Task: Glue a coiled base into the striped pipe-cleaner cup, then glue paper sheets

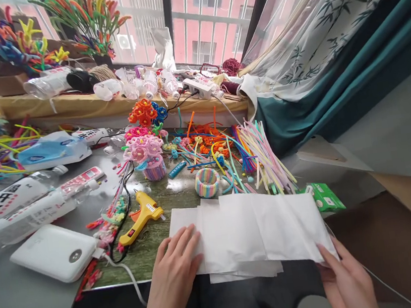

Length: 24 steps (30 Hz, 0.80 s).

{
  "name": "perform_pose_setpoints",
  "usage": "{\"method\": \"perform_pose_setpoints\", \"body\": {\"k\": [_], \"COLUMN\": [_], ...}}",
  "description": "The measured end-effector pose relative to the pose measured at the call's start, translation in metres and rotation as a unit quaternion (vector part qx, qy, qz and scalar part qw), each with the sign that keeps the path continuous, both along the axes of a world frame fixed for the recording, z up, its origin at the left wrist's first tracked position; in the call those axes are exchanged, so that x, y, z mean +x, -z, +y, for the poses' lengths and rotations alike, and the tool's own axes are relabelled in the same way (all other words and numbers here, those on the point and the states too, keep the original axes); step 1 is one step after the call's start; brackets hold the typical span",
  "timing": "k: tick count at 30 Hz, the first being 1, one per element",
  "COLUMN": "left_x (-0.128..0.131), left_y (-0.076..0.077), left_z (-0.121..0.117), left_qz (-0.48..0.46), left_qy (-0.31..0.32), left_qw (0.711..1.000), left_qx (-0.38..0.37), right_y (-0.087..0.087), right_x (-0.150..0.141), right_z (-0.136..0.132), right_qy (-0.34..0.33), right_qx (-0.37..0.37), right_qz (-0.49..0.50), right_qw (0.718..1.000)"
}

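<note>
Overlapping white paper sheets (237, 230), perhaps tissues, lie along the table's front edge and hang slightly over it. My left hand (177, 262) rests flat on their left end, fingers stretched out. At the right end, my right hand (343, 272) pinches the corner between thumb and fingers. Just behind the sheets stands a small round pot (207, 183) wrapped in pastel stripes. A yellow hot glue gun (140, 219) lies left of my left hand. Beyond it, a striped pot (154, 168) holds pink pipe-cleaner flowers (142, 146).
A white power bank (58, 252) with a cable and several plastic bottles (43, 211) lie at left. Bundled pipe cleaners (265, 154) are behind the sheets. A green packet (323, 197) sits beside an open cardboard box (405, 229) at right. More bottles and flowers line the windowsill (83, 106).
</note>
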State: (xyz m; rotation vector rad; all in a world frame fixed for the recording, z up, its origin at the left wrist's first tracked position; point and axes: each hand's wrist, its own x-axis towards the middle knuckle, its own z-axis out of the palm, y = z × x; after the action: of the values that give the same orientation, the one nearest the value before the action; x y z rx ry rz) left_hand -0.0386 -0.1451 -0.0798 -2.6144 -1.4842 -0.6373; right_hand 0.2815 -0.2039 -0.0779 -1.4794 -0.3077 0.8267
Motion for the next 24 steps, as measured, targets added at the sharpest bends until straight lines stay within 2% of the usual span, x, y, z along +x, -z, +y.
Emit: {"method": "perform_pose_setpoints", "body": {"k": [4,6,8,9,11,13,15,16,17,19,21,24], "left_x": [-0.009,-0.011,-0.013,-0.014,-0.015,-0.014,-0.013,-0.011,-0.011,-0.01,-0.012,-0.024], "left_y": [0.002,0.001,0.0,0.0,0.0,0.0,0.0,0.0,0.0,-0.002,-0.005,-0.014], "left_z": [0.001,0.002,0.003,0.003,0.004,0.005,0.006,0.007,0.006,0.005,0.002,0.0], "left_qz": [0.015,0.015,0.017,0.019,0.025,0.029,0.03,0.029,0.027,0.018,-0.002,-0.039], "left_qy": [0.003,-0.005,-0.008,-0.008,-0.005,-0.006,-0.006,-0.005,-0.004,-0.005,-0.028,-0.115], "left_qw": [1.0,1.0,1.0,1.0,0.999,0.999,0.999,0.999,0.999,0.999,0.998,0.989], "left_qx": [0.003,0.009,0.014,0.016,0.024,0.031,0.038,0.04,0.042,0.051,0.064,0.078], "right_y": [0.031,0.037,0.036,0.034,0.028,0.022,0.018,0.018,0.018,0.02,0.022,0.023], "right_x": [0.006,0.011,0.015,0.015,0.012,0.003,-0.012,-0.02,-0.028,-0.045,-0.058,-0.067], "right_z": [-0.008,-0.01,-0.01,-0.009,-0.007,-0.003,0.001,0.003,0.005,0.008,0.011,0.013], "right_qy": [0.041,0.044,0.034,0.029,0.041,0.085,0.105,0.09,0.046,-0.104,-0.23,-0.291], "right_qx": [-0.06,-0.088,-0.142,-0.168,-0.184,-0.132,-0.084,-0.051,-0.015,0.06,0.087,0.088], "right_qz": [-0.063,-0.112,-0.193,-0.256,-0.421,-0.568,-0.63,-0.657,-0.676,-0.685,-0.683,-0.677], "right_qw": [0.995,0.989,0.97,0.952,0.887,0.808,0.765,0.747,0.735,0.719,0.688,0.67]}}
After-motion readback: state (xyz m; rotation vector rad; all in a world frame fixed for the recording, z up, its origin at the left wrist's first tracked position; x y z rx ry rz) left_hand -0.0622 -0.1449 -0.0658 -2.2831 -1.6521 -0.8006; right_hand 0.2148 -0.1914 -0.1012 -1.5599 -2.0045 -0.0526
